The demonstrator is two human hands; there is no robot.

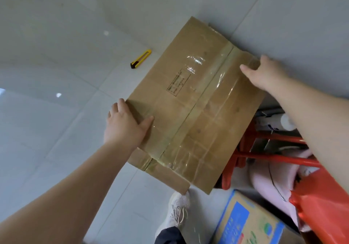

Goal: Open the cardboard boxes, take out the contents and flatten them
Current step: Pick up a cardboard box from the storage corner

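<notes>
A brown cardboard box [190,100], sealed with clear tape along its centre seam, is held off the tiled floor in the middle of the view. My left hand [124,124] grips its near-left corner, thumb on the top face and fingers wrapped round the edge. My right hand [264,73] grips the far-right edge, thumb lying on top, fingers curled behind the rim. A small printed label sits on the top face. The box's underside is hidden.
A yellow utility knife [140,58] lies on the floor left of the box. A blue-printed carton [245,223] stands at bottom right beside a red stool [268,149], a red plastic bag [324,206] and pink fabric. My white shoe [175,211] is below the box.
</notes>
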